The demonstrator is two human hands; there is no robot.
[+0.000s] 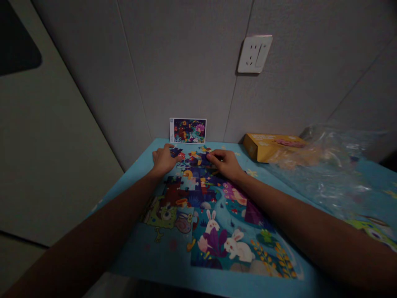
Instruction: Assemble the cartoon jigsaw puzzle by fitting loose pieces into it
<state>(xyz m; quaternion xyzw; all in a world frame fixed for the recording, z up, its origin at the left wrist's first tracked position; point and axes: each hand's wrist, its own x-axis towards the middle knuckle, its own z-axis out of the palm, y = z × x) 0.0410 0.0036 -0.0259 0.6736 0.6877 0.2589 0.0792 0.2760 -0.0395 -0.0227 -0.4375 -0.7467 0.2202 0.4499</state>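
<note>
Both hands are up at the far edge of the jigsaw puzzle on the blue table. The left hand and right hand have fingertips on the loose pieces there, but it's too dim to tell if either is pinching one. A reference card leans on the wall, with a yellow box off to the right.

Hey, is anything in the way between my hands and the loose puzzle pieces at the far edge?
Nothing visible. The left hand and right hand both touch the loose pieces at the far edge of the puzzle. The yellow box and plastic bag lie off to the right, apart from them.
</note>
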